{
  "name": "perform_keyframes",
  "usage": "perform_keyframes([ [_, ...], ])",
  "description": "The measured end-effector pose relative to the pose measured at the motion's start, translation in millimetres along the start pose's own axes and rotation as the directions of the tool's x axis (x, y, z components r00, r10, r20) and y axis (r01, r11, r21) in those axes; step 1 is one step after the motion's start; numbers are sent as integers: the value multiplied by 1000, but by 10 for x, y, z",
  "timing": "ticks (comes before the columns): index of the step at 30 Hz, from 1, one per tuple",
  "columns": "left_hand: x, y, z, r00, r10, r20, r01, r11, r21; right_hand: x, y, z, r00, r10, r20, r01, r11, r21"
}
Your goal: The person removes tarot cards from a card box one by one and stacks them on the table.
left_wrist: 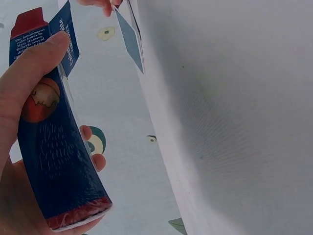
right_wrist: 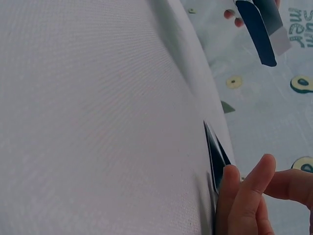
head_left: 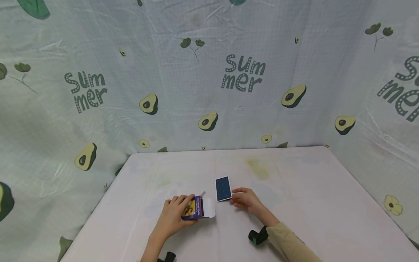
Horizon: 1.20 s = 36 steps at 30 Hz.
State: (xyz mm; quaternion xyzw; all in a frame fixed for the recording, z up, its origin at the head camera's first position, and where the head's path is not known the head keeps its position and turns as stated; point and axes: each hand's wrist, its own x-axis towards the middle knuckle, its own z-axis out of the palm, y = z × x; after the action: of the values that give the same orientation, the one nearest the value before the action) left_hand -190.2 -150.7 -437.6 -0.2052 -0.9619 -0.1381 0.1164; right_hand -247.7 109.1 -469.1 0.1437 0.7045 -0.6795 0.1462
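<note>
beige sleeve [head_left: 291, 242] covers the right forearm at the bottom of the head view, with a black wrist device [head_left: 256, 235] beside its cuff; a second black device [head_left: 169, 257] shows at the lower edge, by the bare left forearm. the left hand [head_left: 173, 214] is closed around a small card box [head_left: 198, 207], purple-blue with a yellow picture on its broad face. its open end points right, with a white flap [head_left: 208, 208] folded outward. the left wrist view shows the grip closer: thumb across the upper part of the dark blue narrow side, two fingertips peeking past the opposite edge, a round portrait below the thumb, red bands at both ends.

just right of the flap, and apart from it, a dark blue card [head_left: 223, 189] with a white border lies on the pale table [head_left: 294, 203]; it could be one card or a thin stack. the right hand [head_left: 246, 200] reaches its right edge, fingertips touching near the lower corner. whether finger and thumb pinch it, i cannot tell, since the fingers hide that edge in the right wrist view.

behind the table hangs a pale sheet [head_left: 176, 80] printed with avocados, flowers and the word "summer".
</note>
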Motion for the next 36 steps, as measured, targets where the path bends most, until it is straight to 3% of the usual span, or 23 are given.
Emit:
perform_keyframes([
  [7, -18, -1, -12, 1000, -16, 1, 16, 1000, 10, 3, 52, 2, 999, -35, 14, 35, 999, 6],
  [17, 5, -4, -10, 1000, -9, -5, 9, 1000, 14, -17, 27, 6, 1000, -16, -11, 15, 998, -53],
  [36, 1, 21, -31, 1000, -13, 10, 13, 999, 41, -57, 33, -21, 999, -33, 10, 33, 999, -28],
])
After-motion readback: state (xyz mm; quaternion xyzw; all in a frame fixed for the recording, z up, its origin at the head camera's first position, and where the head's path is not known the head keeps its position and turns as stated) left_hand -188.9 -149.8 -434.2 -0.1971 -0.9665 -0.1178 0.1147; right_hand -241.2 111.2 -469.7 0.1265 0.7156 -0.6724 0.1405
